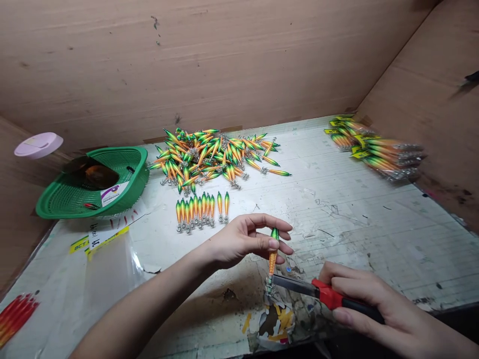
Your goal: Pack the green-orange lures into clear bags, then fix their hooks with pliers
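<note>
Between thumb and fingers, my left hand [249,239] pinches a green-and-orange squid jig [273,262]. It hangs upright, its ring of metal hooks [269,288] at the bottom. In my right hand [366,299] is a pair of long-nose pliers [329,294] with a red and black handle. The metal tip reaches the lower end of the jig, just above the hooks; whether it grips there I cannot tell. Beyond my left hand, a row of several matching jigs [196,209] lies side by side, with a big loose pile of jigs [213,157] behind.
On the left stands a green basket [140,184] holding a cup with a pink lid [39,144]. Clear plastic bags [108,264] with yellow headers lie before it. Red jigs [18,316] sit at the lower left, bagged jigs [389,154] at the right. Wooden panels [239,65] enclose the worktop.
</note>
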The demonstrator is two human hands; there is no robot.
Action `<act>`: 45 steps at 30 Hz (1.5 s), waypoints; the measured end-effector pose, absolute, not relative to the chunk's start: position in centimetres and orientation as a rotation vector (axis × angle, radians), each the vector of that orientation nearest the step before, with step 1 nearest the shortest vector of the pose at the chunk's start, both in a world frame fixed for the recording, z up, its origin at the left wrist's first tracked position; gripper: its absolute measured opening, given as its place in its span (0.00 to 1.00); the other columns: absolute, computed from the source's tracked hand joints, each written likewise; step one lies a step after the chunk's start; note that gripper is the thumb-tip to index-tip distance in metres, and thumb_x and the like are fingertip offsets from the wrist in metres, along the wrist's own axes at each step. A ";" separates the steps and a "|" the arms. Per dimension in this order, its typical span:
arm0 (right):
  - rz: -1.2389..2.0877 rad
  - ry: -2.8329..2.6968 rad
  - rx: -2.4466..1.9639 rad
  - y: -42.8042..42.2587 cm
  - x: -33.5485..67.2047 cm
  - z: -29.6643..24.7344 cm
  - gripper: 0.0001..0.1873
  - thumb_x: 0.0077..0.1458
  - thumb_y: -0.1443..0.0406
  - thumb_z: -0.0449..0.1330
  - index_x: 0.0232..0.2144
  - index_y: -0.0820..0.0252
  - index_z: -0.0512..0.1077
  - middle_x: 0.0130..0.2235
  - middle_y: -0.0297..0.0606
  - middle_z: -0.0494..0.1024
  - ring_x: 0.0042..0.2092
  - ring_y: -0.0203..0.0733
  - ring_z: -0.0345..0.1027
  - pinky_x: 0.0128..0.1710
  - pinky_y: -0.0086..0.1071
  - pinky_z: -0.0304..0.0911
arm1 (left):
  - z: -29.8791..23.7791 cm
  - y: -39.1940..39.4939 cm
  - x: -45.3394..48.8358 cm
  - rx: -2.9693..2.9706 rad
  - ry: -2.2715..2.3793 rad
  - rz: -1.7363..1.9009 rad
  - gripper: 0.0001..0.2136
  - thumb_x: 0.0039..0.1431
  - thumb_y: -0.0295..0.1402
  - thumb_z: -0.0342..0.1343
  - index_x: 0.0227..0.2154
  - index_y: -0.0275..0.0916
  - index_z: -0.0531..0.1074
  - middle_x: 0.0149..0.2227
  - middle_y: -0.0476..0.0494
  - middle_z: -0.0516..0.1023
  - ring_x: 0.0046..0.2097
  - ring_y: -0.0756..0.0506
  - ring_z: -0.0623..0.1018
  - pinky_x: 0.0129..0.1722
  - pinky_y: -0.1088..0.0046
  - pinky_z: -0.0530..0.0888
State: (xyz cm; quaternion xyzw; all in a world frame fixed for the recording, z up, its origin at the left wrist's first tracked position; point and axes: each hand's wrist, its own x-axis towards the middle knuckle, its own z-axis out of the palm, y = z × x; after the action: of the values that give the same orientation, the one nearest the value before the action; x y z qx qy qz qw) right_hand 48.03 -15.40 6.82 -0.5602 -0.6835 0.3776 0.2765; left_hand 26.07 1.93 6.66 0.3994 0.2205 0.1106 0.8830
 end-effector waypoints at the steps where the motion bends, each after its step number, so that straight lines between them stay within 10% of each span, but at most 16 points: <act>1: 1.020 -1.829 -1.496 -15.4 47.9 6.9 0.07 0.57 0.59 0.61 0.37 0.50 0.78 0.36 0.37 0.79 0.37 0.45 0.76 0.36 0.32 0.74 | 6.6 1.9 26.1 0.830 0.462 0.240 0.13 0.47 0.28 0.69 0.38 0.38 0.79 0.36 0.46 0.77 0.39 0.45 0.82 0.38 0.67 0.79; 13: 1.105 -1.654 -1.533 -15.0 48.0 6.7 0.13 0.60 0.54 0.57 0.31 0.53 0.76 0.36 0.40 0.76 0.40 0.46 0.73 0.38 0.33 0.72 | 6.9 1.8 25.4 0.704 0.482 0.461 0.25 0.51 0.24 0.67 0.52 0.43 0.69 0.40 0.45 0.78 0.46 0.39 0.82 0.45 0.62 0.79; 20: 1.074 -1.133 -1.456 -15.2 42.9 1.8 0.14 0.64 0.56 0.53 0.33 0.56 0.73 0.34 0.37 0.73 0.35 0.40 0.71 0.35 0.29 0.68 | 5.4 -2.3 25.3 0.251 0.956 0.949 0.07 0.56 0.20 0.62 0.33 0.36 0.71 0.38 0.45 0.81 0.49 0.46 0.80 0.49 0.76 0.76; 28: 0.925 -1.049 -1.513 -13.1 38.7 3.3 0.15 0.63 0.54 0.54 0.31 0.56 0.73 0.34 0.36 0.71 0.38 0.41 0.68 0.38 0.29 0.67 | 3.2 -6.9 25.1 0.511 0.905 0.661 0.20 0.38 0.36 0.75 0.21 0.37 0.66 0.22 0.49 0.78 0.25 0.52 0.76 0.25 0.80 0.71; 34: 0.836 -1.270 -1.594 -13.3 40.6 3.4 0.12 0.64 0.58 0.53 0.36 0.57 0.73 0.36 0.38 0.73 0.39 0.41 0.69 0.38 0.29 0.68 | 4.0 -6.6 23.7 0.663 0.777 0.567 0.21 0.55 0.45 0.64 0.47 0.38 0.72 0.26 0.50 0.75 0.26 0.51 0.75 0.28 0.77 0.70; 45: 0.661 -1.698 -1.584 -15.5 42.5 5.2 0.06 0.60 0.63 0.57 0.34 0.56 0.74 0.38 0.40 0.75 0.41 0.43 0.74 0.39 0.26 0.71 | 4.5 -7.1 22.7 0.760 0.881 0.583 0.21 0.59 0.49 0.58 0.51 0.44 0.73 0.29 0.52 0.64 0.23 0.57 0.56 0.23 0.80 0.56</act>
State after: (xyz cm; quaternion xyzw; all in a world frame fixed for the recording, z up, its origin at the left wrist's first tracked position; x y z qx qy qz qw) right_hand 42.46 -15.49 5.21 -0.6131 -0.6573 0.2558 0.3558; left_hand 22.74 -7.09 4.48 0.3536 0.4100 0.2712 0.7958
